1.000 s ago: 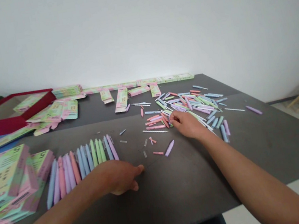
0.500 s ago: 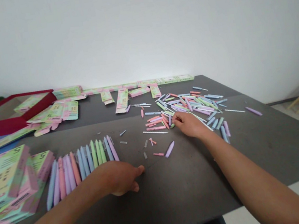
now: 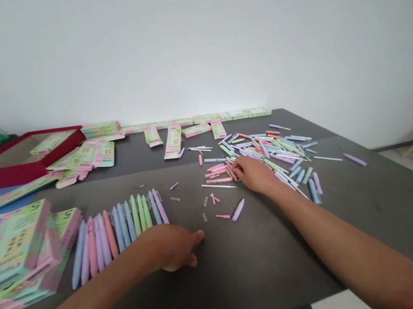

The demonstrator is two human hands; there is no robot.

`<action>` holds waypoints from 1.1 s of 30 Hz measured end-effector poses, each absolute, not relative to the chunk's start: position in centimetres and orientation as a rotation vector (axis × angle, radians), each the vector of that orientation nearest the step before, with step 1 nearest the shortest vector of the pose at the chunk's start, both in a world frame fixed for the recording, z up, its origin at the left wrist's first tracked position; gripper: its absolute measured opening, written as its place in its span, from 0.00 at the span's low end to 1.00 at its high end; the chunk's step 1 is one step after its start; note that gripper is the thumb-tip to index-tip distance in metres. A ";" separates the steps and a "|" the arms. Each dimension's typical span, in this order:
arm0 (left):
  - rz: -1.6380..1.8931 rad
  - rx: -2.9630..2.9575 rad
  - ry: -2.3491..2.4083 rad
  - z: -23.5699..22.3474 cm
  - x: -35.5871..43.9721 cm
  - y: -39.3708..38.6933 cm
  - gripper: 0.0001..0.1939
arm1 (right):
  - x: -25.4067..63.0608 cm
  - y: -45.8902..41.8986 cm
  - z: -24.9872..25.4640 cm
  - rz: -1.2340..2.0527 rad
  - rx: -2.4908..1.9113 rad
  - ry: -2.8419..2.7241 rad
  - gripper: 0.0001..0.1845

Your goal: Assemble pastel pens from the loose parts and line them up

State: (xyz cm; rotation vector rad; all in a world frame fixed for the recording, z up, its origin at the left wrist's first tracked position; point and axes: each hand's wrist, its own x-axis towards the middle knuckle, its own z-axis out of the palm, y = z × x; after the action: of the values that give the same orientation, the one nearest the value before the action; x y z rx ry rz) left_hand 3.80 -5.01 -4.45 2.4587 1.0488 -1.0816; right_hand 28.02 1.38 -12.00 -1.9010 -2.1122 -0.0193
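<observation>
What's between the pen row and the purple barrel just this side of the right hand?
Head view: small clear pieces and small pink parts lie between the pen row and purple barrel.

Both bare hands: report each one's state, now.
Left hand: open, nothing visibly held.
Right hand: fingers drawn together at a slim pink plastic pen barrel; grip cannot be told.
</observation>
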 end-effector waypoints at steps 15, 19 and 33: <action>-1.070 2.414 1.015 -4.1 3.9 -5.1 0.33 | 26.6 5.2 -12.2 -0.052 -1.776 -2.495 0.14; -1.052 2.414 1.002 -4.2 3.7 -5.2 0.33 | 26.8 3.8 -10.7 0.095 -1.648 -2.318 0.09; -1.001 2.562 0.949 -2.9 3.0 -5.7 0.31 | 24.3 -2.0 -9.8 1.366 -0.746 -1.813 0.12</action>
State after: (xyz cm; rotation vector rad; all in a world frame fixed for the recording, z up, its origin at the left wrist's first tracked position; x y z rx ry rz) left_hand 3.01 -5.67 -2.92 2.5623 0.9485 -1.0013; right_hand 24.34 -2.01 -9.82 -0.7460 -1.8130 1.3657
